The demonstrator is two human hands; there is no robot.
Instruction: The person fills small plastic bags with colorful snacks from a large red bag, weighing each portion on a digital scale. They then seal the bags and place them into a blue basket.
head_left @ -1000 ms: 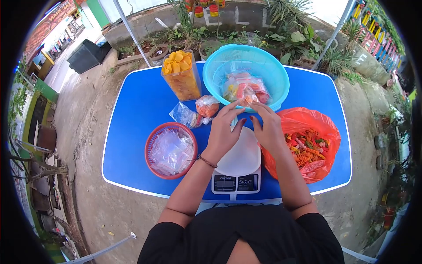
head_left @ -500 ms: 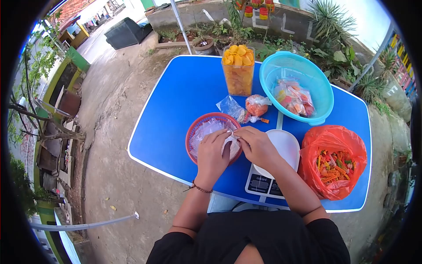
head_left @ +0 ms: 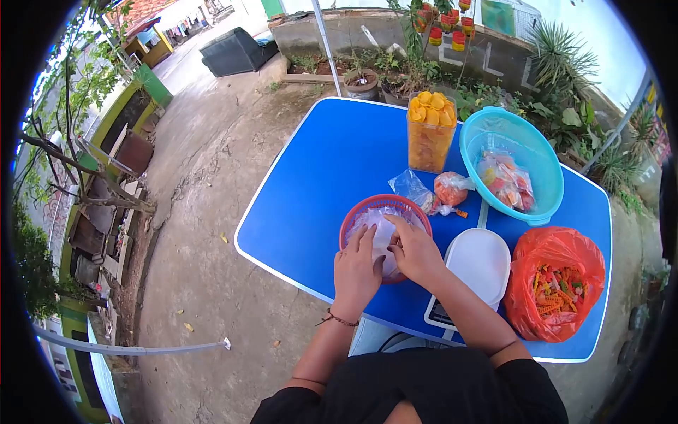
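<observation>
A red plastic basket (head_left: pixel 351 218) holds a heap of clear plastic bags. Above it, one thin clear plastic bag (head_left: pixel 383 234) is stretched between my two hands. My left hand (head_left: pixel 357 267), with a beaded bracelet at the wrist, has the bag's left side between fingers and thumb. The bag's right side is in the fingers of my right hand (head_left: pixel 417 249). Just right of the basket, a kitchen scale (head_left: pixel 479 263) with a white plate is partly covered by my right forearm. My hands hide part of the basket's near side.
On the blue table (head_left: pixel 304 191) stand a tall clear container of orange chips (head_left: pixel 432 134), a turquoise basket (head_left: pixel 544 177) with filled packets, and a red bag of colourful snacks (head_left: pixel 558 283). A tied bag of orange bits (head_left: pixel 450 189) lies beside a clear bag (head_left: pixel 411 189).
The view has shifted, so the table sits lower and further right. My fingertips, close together over the basket before, have moved apart, and the bag between them shows more.
</observation>
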